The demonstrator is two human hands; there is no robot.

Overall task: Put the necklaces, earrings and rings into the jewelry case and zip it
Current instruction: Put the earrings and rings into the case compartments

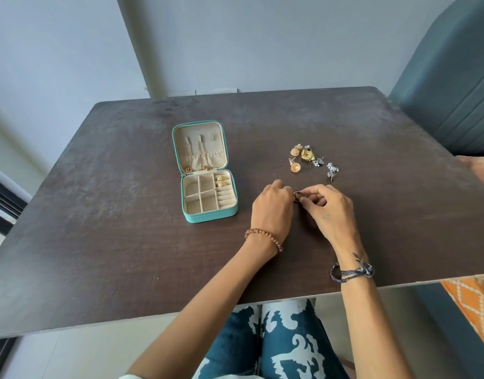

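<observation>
Gold-coloured, a small ring (298, 195) sat pinched between the left hand (273, 209) and right hand (331, 212), right of the open teal zip-up jewelry case (208, 214) on the dark wooden desk (126, 214).

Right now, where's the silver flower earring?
Head view: the silver earring lies on the table, right of centre, just right of the gold earring pile and beyond the right hand, far from the case.

Two hands meet over a dark table (126, 242). The left hand (272, 212) and the right hand (331, 212) both pinch one small gold ring (298, 196). An open green case (208, 214) sits to the left, with two rings (222, 181) inside. A pile of earrings (307, 157) lies behind the hands.
</observation>
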